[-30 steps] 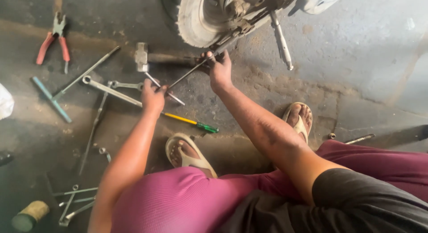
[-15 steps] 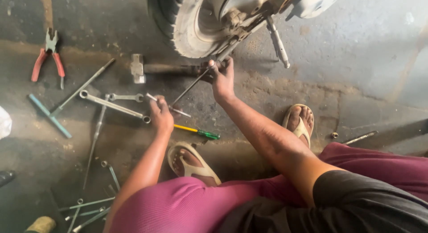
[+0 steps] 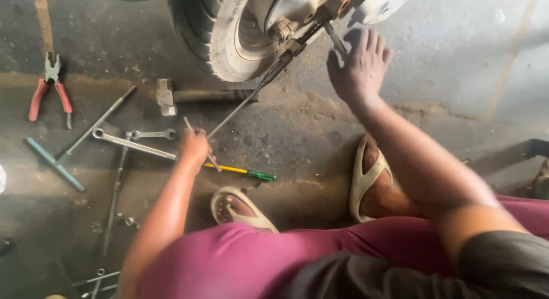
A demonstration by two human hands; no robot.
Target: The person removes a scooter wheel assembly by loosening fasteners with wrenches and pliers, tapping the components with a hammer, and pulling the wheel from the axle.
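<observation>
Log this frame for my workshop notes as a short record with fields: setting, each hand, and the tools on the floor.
setting: concrete floor, small wheel raised at top
left hand: left hand closed around a thin metal tool, beside a long rod that slants up to the wheel hub
right hand: right hand open, fingers spread, next to the hub, holding nothing
floor tools: red-handled pliers, hammer, wrenches, yellow and green screwdriver
feet: sandals

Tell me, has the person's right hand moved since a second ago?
Yes. The right hand left the long rod and went up and right, beside the wheel.
</observation>
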